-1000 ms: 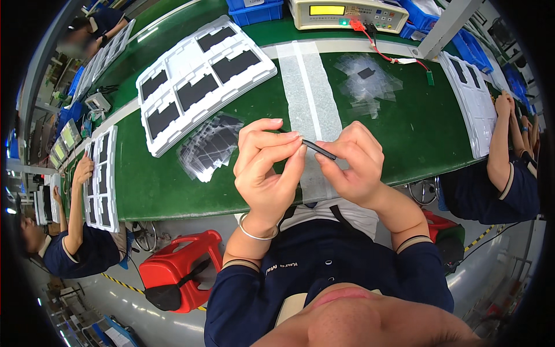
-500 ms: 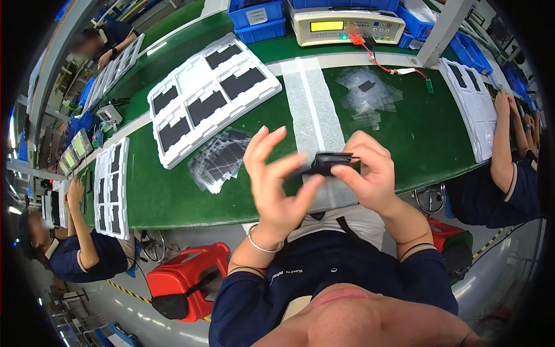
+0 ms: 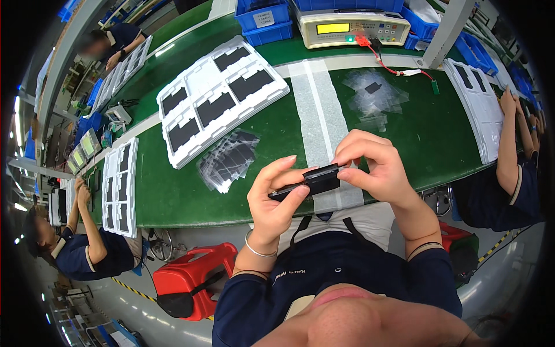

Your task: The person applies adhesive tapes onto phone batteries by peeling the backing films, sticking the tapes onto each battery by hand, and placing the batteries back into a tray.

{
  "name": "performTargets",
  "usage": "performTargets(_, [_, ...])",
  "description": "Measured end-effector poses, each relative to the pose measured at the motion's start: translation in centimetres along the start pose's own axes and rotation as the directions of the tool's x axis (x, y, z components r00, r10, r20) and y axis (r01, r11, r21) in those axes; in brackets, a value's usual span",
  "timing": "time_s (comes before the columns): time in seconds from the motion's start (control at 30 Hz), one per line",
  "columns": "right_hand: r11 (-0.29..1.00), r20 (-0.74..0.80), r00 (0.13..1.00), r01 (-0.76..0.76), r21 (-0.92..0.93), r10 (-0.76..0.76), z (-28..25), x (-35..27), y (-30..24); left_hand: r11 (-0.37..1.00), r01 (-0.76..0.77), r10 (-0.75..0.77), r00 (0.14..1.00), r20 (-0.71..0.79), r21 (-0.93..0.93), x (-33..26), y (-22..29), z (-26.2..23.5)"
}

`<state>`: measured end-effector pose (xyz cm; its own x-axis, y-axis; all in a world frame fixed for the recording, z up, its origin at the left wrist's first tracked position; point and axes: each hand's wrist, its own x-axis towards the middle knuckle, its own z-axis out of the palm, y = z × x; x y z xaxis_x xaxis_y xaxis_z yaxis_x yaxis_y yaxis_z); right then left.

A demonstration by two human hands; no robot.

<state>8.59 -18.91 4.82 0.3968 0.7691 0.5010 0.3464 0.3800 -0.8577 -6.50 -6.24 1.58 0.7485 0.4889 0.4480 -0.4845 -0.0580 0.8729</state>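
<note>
A flat black phone battery [image 3: 322, 179] is held up in front of my body, above the table's near edge. My left hand [image 3: 270, 199] is closed on its left end, thumb at the front and fingers behind. With thumb and fingertips, my right hand [image 3: 373, 165] pinches the upper right end. Beyond my left hand lies a fanned pile of clear films with dark patches [image 3: 228, 161]. Farther back, a white tray [image 3: 199, 74] carries several flat black batteries in its pockets. A whitish paper strip [image 3: 317, 98] runs across the green table behind the battery.
A tester with a yellow screen [image 3: 355, 28] stands at the back, its red lead [image 3: 399, 73] trailing right. Clear films [image 3: 376, 101] lie below it. Blue bins [image 3: 265, 20] flank it. Co-workers handle trays at both sides. A red stool [image 3: 193, 277] stands at lower left.
My left hand has come in from apart and closed on the battery's left end. The battery is now tilted, showing its broad black side. The whole view has shifted slightly.
</note>
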Motion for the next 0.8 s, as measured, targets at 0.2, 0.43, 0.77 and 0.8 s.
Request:
performTargets(0.2, [0.995, -0.02, 1.0, 0.01, -0.101, -0.012, 0.2, -0.2, -0.5, 0.978, -0.089, 0.084, 0.996, 0.034, 0.19, 0.3, 0.6, 0.2])
performTargets(0.43, [0.969, -0.161, 0.973, 0.128, -0.212, -0.164, 1.2, -0.8, -0.2, 0.908, -0.3, 0.294, 0.954, 0.066, 0.293, 0.2, 0.0, 0.8])
performTargets(0.77, [0.688, -0.135, 0.864, 0.282, -0.668, -0.485, 3.9, -0.8, 0.3, 0.664, -0.344, 0.446, 0.895, 0.017, 0.664, -0.6, -1.1, 3.4])
performTargets(0.8, [0.657, -0.109, 0.88, 0.257, -0.708, -0.462, 4.7, -1.0, 0.8, 0.665, -0.343, 0.445, 0.895, 0.017, 0.664, -0.4, -1.4, 3.4])
